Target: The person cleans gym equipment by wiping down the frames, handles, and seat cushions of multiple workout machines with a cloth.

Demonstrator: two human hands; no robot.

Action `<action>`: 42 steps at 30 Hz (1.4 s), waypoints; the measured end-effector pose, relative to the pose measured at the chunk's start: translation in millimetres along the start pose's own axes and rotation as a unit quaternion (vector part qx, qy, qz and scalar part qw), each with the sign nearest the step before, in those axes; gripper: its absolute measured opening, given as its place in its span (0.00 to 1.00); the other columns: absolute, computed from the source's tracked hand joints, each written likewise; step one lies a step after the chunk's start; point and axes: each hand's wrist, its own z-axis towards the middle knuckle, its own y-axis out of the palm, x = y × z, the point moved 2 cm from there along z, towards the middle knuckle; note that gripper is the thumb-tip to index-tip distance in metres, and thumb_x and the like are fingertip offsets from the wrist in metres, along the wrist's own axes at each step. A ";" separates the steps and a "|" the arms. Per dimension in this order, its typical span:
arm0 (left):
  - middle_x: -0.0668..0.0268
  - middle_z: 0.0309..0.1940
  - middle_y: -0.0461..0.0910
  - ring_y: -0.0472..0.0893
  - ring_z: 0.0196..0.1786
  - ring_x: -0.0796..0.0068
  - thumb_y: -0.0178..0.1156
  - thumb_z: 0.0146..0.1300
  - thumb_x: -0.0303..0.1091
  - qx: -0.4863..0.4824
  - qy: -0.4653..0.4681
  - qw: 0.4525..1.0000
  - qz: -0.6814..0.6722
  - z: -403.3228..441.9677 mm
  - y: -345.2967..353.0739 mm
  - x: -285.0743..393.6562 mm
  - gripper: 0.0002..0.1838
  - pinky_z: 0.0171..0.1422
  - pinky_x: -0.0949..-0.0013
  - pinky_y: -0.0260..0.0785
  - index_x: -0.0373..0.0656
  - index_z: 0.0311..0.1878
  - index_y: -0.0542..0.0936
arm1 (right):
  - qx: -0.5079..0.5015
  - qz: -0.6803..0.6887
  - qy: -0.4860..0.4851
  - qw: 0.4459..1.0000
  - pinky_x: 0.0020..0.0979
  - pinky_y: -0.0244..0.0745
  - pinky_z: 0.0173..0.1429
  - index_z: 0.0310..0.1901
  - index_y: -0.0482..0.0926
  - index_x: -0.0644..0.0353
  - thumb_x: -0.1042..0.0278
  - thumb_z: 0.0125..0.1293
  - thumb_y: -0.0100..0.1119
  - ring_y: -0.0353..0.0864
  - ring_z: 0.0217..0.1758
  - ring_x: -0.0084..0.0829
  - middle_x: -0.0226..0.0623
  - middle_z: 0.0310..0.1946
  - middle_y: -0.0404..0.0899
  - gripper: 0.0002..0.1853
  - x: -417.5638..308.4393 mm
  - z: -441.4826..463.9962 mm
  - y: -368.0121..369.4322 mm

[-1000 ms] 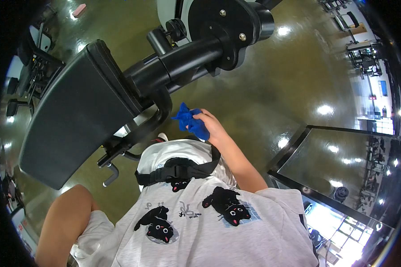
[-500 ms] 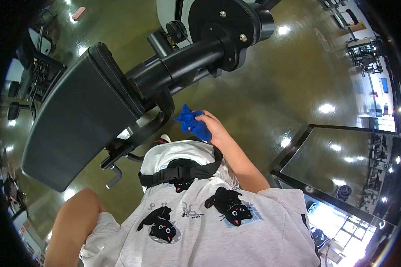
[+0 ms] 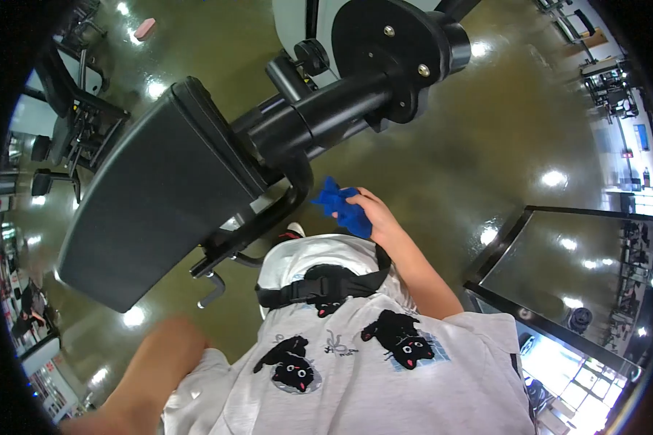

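My right hand [image 3: 371,212] is closed around a crumpled blue cloth [image 3: 345,206], held in front of my waist. Part of the cloth sticks out past the fingers to the left. Just left of the cloth is a curved black bar of a gym machine [image 3: 268,217], and the cloth appears apart from it. The machine's black padded seat [image 3: 159,196] lies farther left. My left arm is bent at the lower left, blurred by motion, and its hand is beyond the edge of the picture.
The machine's thick black tube [image 3: 341,109] and round plate [image 3: 388,54] extend up ahead. A small crank handle [image 3: 212,291] juts out below the seat. A large framed mirror [image 3: 559,283] stands at right. Other gym machines [image 3: 72,109] line the left. A pink block [image 3: 145,29] lies on the floor.
The whole view has shifted, so the machine and my body appear farther right. My left forearm has swung lower and blurred. My right hand keeps its hold on the blue cloth.
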 end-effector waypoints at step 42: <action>0.64 0.28 0.78 0.77 0.33 0.78 0.49 0.63 0.22 -0.060 -0.602 0.796 0.027 -220.8 101.5 -120.3 0.08 0.40 0.75 0.68 0.32 0.35 0.78 | 0.081 -0.734 -0.513 0.437 0.38 0.69 0.52 0.40 0.82 0.49 0.60 0.57 0.57 0.76 0.46 0.37 0.30 0.40 0.80 0.11 -76.9 39.9 190.7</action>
